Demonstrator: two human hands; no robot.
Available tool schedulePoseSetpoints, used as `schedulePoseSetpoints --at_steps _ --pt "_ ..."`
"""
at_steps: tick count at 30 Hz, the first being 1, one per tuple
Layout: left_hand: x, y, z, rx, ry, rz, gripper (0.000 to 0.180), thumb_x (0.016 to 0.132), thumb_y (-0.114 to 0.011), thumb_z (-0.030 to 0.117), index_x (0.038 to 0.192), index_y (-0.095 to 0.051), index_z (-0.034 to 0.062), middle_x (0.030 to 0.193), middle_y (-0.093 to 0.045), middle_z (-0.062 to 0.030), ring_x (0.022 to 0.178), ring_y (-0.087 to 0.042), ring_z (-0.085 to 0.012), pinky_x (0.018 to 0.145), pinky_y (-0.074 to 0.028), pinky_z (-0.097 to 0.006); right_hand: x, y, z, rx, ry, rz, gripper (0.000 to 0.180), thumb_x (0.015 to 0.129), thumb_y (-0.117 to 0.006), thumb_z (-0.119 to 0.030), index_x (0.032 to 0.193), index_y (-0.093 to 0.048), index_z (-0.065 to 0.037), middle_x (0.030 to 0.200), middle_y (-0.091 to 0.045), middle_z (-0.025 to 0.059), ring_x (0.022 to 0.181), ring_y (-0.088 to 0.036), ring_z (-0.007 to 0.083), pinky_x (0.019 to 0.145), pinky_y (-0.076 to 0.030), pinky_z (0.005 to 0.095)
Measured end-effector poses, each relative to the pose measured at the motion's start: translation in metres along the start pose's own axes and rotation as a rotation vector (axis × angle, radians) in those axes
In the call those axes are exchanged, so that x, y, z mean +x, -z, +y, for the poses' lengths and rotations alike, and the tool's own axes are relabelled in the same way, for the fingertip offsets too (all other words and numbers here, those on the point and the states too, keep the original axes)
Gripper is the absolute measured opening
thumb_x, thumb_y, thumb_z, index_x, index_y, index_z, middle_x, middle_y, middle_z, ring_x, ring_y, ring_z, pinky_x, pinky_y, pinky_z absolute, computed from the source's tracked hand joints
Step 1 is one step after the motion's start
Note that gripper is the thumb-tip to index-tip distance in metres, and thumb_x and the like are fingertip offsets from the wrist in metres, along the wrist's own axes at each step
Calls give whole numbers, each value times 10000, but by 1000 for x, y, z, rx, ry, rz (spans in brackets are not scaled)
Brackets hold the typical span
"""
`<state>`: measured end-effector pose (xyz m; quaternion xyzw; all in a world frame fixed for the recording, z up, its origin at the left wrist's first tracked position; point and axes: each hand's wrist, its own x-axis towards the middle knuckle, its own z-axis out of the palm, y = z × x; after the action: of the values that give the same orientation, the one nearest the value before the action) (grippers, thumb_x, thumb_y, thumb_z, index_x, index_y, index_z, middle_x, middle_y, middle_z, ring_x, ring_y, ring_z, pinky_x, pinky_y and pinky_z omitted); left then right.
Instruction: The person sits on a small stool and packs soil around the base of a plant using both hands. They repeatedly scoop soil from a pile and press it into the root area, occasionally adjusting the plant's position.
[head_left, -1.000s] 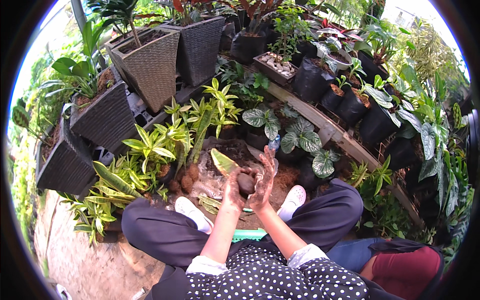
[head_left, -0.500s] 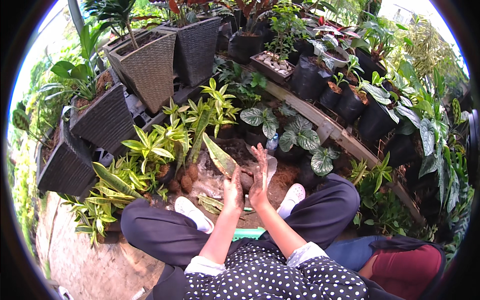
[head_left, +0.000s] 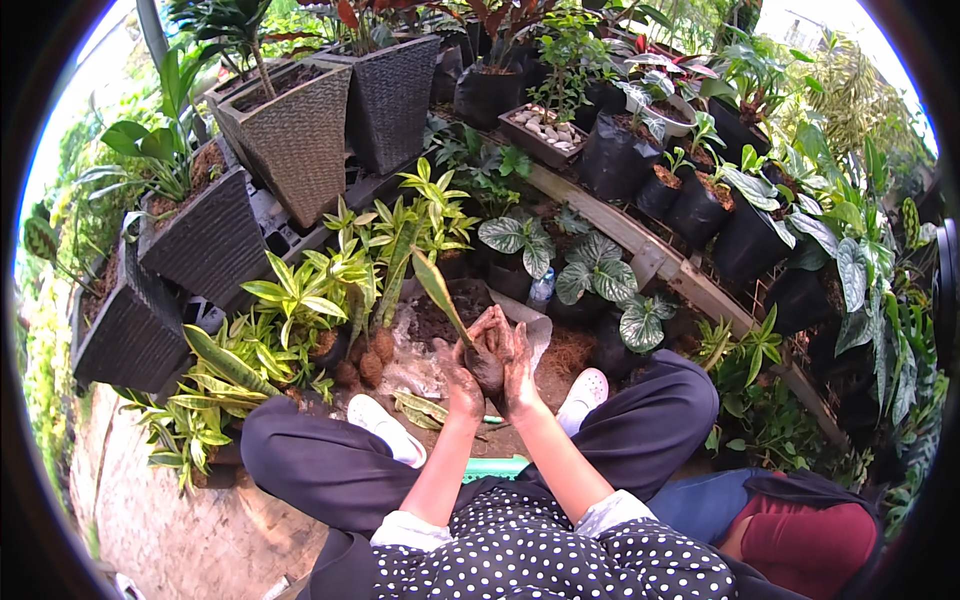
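Note:
Both my hands, dark with soil, are cupped around the brown root ball (head_left: pixel 486 374) of a snake plant. My left hand (head_left: pixel 460 384) presses on its left side, and my right hand (head_left: pixel 519 372) closes in from the right, with the fingers of both meeting at the top. Out of the ball rises one long green leaf (head_left: pixel 436 292) with yellow edges, tilted up and to the left. Beyond my hands is a heap of dark soil (head_left: pixel 432 322) on a plastic sheet (head_left: pixel 405 345). A cut leaf piece (head_left: pixel 420 408) lies on the ground between my feet.
Brown balls (head_left: pixel 371 370) sit under yellow-green plants at left. A clear bottle (head_left: pixel 542 290) and brown fibre (head_left: pixel 572 350) lie to the right. Tall dark planters (head_left: pixel 205 225) and a wooden ledge (head_left: pixel 650 255) with black-bagged plants surround me. Another person's red-clad knee (head_left: pixel 815 540) is beside me.
My right hand, upright with fingers spread before, has closed in against the root ball. My left fingers have curled around it too. The leaf has turned and shows narrower.

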<state>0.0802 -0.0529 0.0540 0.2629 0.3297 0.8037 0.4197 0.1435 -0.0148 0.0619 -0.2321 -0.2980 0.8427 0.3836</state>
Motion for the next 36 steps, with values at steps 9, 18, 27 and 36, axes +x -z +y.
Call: schedulePoseSetpoints --at_steps 9,18,27,36 --pt "0 -3 -4 76 -59 231 815 885 -227 652 1397 -260 19 1412 -310 -85 1264 -312 -193 1072 -196 -340 -11 -17 -2 -654 264 107 589 964 -335 -462 1173 -541 48 1130 -594 125 1032 -554 169 932 -393 275" --pt "-7 14 -17 -284 252 406 580 957 -307 470 1354 -353 49 1321 -438 -71 1211 -419 -196 1021 -321 -331 18 33 35 -758 763 -170 653 924 -257 -569 1452 -129 -207 1452 -228 187 1318 -282 279 941 -399 359" --pt "-3 -7 0 -51 23 77 632 960 -281 494 1411 -240 54 1422 -326 -100 1260 -365 -183 1053 -271 -328 -5 -22 -7 -832 517 92 491 967 -420 -343 1258 -453 50 1198 -536 157 1028 -544 186 881 -408 268" --pt "7 -6 11 -164 320 326 631 947 -258 528 1328 -395 45 1319 -461 -96 1192 -453 -217 1036 -304 -328 11 -7 -3 -660 184 151 599 969 -304 -461 1331 -372 10 1315 -437 146 1101 -485 161 856 -423 273"
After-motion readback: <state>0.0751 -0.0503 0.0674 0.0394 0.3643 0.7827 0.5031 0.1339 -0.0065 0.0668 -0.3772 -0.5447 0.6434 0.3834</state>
